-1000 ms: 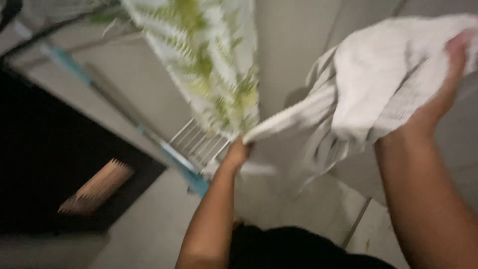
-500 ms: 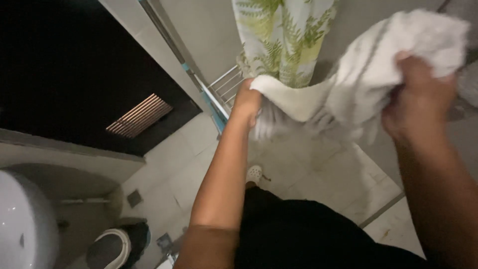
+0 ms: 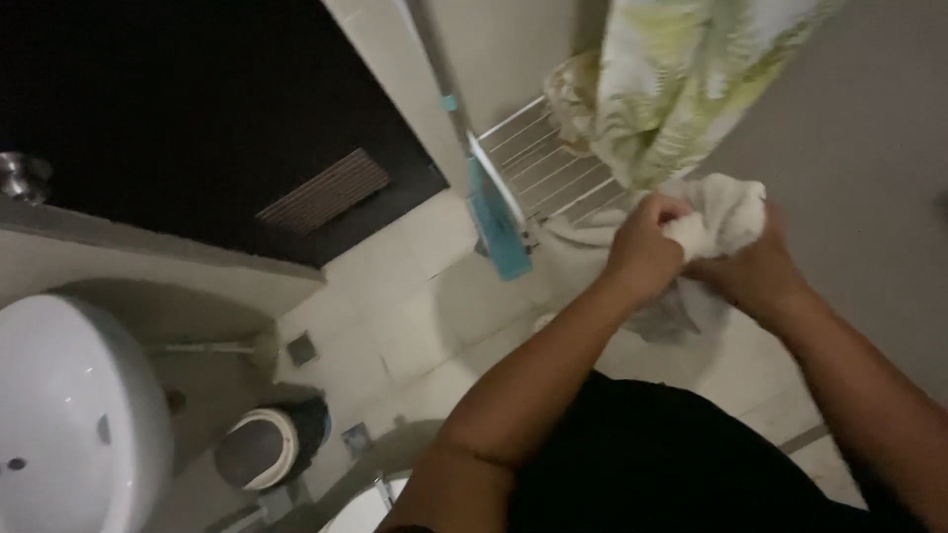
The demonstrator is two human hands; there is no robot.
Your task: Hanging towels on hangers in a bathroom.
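Both my hands clutch a white cloth (image 3: 726, 212) bunched into a ball in front of me. My left hand (image 3: 644, 245) grips its near side, knuckles up. My right hand (image 3: 750, 268) closes on it from the right, and a loose grey-white end (image 3: 671, 314) hangs below the hands. Just above the cloth hangs a fabric printed with green leaves (image 3: 671, 89), draped over a white wire drying rack (image 3: 538, 163).
A dark door with a slatted vent (image 3: 321, 190) and a metal knob (image 3: 20, 176) fills the upper left. A white basin (image 3: 69, 415) sits at the lower left, a small lidded bin (image 3: 259, 449) on the tiled floor beside it. A grey wall (image 3: 869, 148) runs on the right.
The cloth was spread out between my two hands; now the hands have come together and it is bunched into a ball. My view has tilted down and left, showing the basin.
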